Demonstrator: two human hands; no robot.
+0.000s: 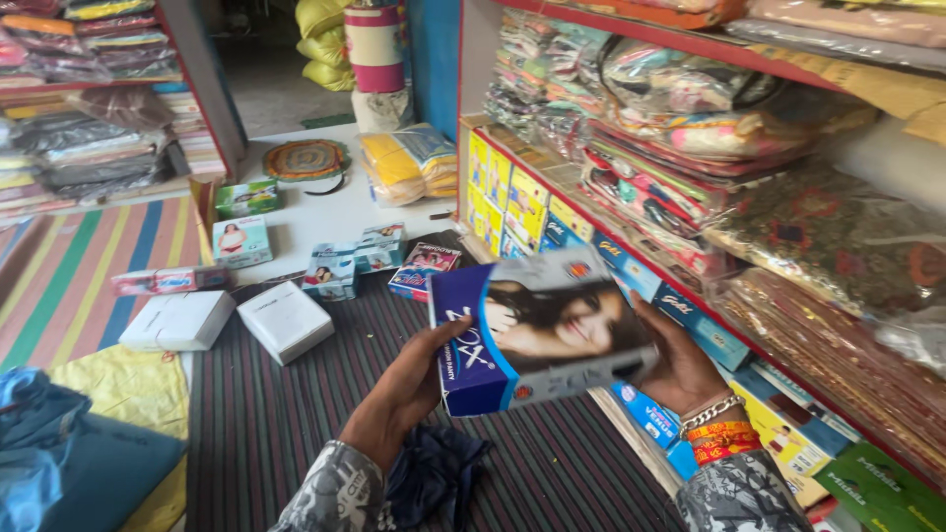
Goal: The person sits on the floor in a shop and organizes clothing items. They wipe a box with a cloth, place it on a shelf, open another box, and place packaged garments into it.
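At nine o'clock, two plain white cardboard boxes (177, 320) lie flat on the striped floor mat (266, 424), while at centre the left hand (399, 394) grips the near edge of a glossy blue-and-white carton (537, 330). The right hand (680, 369) clasps its far end, tilting the printed face up, seemingly for reading; at three o'clock, stacked cartons (512, 202) line a red-edged shelf (690, 296)
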